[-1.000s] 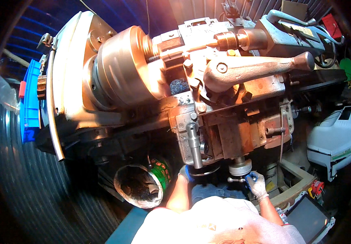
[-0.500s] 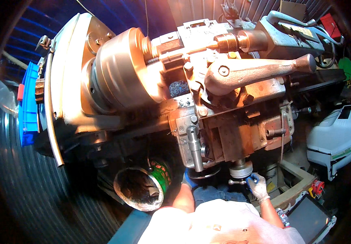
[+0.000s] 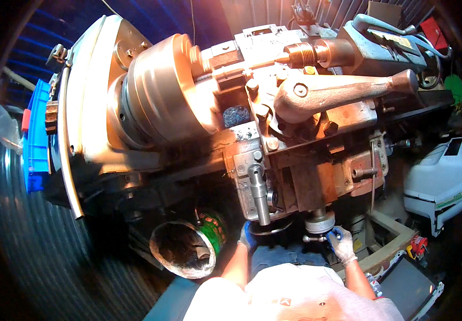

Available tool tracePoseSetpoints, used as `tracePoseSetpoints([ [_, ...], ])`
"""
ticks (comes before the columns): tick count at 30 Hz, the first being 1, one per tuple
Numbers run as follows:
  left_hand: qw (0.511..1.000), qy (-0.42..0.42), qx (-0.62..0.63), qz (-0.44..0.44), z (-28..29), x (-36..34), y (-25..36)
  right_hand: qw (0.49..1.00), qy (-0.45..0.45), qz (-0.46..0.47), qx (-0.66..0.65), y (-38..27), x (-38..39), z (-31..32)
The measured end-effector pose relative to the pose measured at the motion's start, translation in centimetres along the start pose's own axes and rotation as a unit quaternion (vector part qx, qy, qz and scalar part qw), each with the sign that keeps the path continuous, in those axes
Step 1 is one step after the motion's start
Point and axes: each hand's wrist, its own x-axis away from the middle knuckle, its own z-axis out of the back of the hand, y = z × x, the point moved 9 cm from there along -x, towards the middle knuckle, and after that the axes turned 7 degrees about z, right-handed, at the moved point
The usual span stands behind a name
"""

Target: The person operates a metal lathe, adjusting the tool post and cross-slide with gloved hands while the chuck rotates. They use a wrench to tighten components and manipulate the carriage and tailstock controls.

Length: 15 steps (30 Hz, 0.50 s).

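I stand at a metal lathe. My left hand (image 3: 246,236), in a blue and white glove, closes on the left side of the carriage handwheel (image 3: 274,230). My right hand (image 3: 342,245), in the same kind of glove, has its fingers around the end of the small cross-slide crank (image 3: 316,238), just below its silver dial collar (image 3: 320,222). Above both hands sits the tool post with its big clamping lever (image 3: 343,92). A thin metal rod (image 3: 236,69) runs from the blurred, turning chuck (image 3: 161,88) to the tailstock centre (image 3: 299,55).
A bucket (image 3: 184,250) with a dirty inside stands left of my left arm. Metal shavings (image 3: 236,116) lie beside the chuck. An upright silver lever (image 3: 259,195) rises from the carriage. At the right are a white machine housing (image 3: 439,174) and a dark flat panel (image 3: 407,286).
The tool post and its lever have shifted slightly right, away from the chuck. Both hands have moved only a little, still at the handwheel and crank. The chuck stays blurred.
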Motion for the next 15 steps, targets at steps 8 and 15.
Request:
tracePoseSetpoints([
  [8, 0.985, 0.161, -0.058, 0.011, 3.0, 1.5, -2.6, 1.000, 0.012, 0.005, -0.015, -0.7, 0.0, 0.2],
  [15, 0.802, 0.223, -0.554, 0.010, 3.0, 1.9, -4.5, 0.999, 0.040, 0.019, 0.013, 0.9, 0.1, 0.2],
])
